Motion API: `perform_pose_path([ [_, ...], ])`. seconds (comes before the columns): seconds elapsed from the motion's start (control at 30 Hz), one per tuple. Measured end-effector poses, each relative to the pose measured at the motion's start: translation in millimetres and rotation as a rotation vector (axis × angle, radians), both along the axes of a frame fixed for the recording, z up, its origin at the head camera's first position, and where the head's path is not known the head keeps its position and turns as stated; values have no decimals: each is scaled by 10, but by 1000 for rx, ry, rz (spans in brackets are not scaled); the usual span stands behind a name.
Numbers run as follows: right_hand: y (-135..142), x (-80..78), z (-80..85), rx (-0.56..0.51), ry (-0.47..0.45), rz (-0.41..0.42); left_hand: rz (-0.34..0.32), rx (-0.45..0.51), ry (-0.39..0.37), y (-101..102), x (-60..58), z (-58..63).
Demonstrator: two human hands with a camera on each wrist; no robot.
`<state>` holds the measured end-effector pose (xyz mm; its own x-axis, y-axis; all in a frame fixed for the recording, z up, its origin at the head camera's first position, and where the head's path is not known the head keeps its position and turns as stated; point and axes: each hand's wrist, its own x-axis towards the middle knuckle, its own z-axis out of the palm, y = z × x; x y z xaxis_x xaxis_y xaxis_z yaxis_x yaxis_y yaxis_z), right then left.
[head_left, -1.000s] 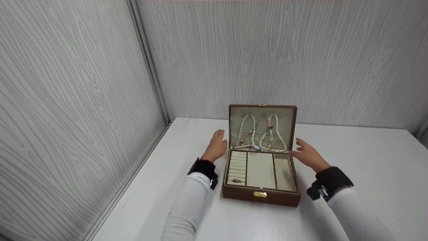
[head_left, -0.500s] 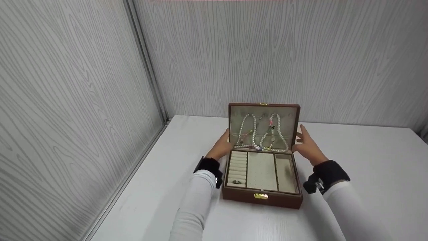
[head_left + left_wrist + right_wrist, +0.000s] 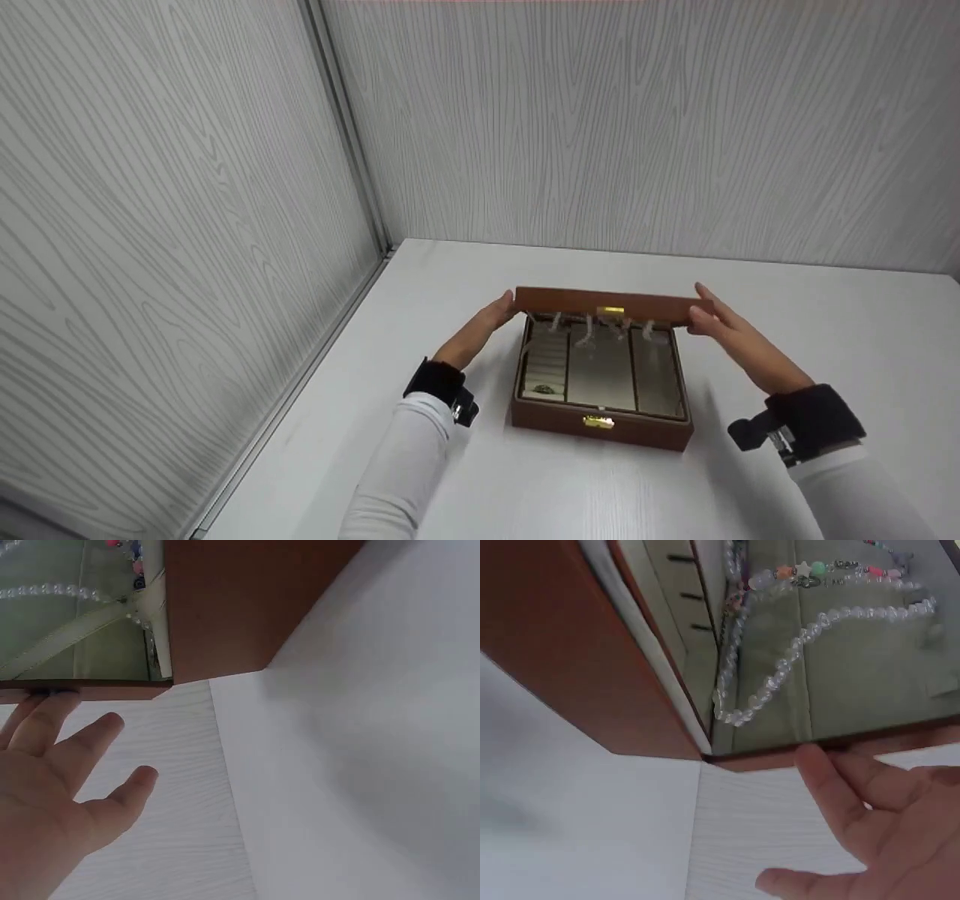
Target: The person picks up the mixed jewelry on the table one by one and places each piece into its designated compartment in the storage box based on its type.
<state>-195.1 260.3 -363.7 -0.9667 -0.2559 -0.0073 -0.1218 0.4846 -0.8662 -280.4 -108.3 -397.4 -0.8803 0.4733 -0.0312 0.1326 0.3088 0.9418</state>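
The brown jewelry box point(image 3: 600, 431) stands on the white table, its lid point(image 3: 600, 300) tilted forward over the tray. My left hand point(image 3: 495, 311) is at the lid's left side; in the left wrist view its fingertips point(image 3: 64, 699) touch the lid's edge, other fingers spread apart. At the right side my right hand point(image 3: 716, 319) presses the lid's edge with extended fingers point(image 3: 829, 784), another finger held away. Pearl necklaces point(image 3: 772, 682) with colored beads hang inside the lid. A ring point(image 3: 544, 389) sits in the ring rolls at front left.
Behind the table point(image 3: 450, 259) rises a wood-grain panel point(image 3: 600, 135), and a similar panel point(image 3: 187, 225) borders its left side. A gold clasp point(image 3: 598, 422) is on the box front. A ribbon strap point(image 3: 67, 637) joins lid and base.
The lid has swung from upright to tilted forward, the necklaces now dangling over the tray. Both hands came in to the lid's sides and moved forward with it.
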Motion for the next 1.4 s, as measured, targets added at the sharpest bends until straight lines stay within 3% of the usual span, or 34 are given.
perform_pose_path([
  [0.17, 4, 208, -258, 67, 51, -42, -105, -51, 28, -44, 156, -193],
  [0.3, 52, 372, -433, 189, 107, -72, -175, -77, 74, -31, 248, -252],
  [0.43, 72, 495, -525, 286, 124, -110, -176, -150, 104, -3, 311, -272],
  [0.73, 33, 608, -636, 338, 171, -105, -177, -262, 123, 24, 403, -339],
  [0.83, -90, 694, -577, 422, 276, -111, -173, -413, 271, 128, 526, -290],
  [1.0, -587, 780, -518, 648, 649, -74, -232, -780, 758, 497, 781, -246],
  [1.07, -775, 766, -544, 718, 755, -43, -231, -885, 903, 617, 835, -263],
  [1.13, -900, 757, -582, 766, 800, -35, -205, -957, 970, 689, 877, -282],
  [1.2, -959, 760, -635, 779, 812, -49, -186, -981, 989, 721, 913, -306],
  [1.4, -977, 785, -738, 731, 853, -73, -173, -954, 993, 731, 961, -374],
])
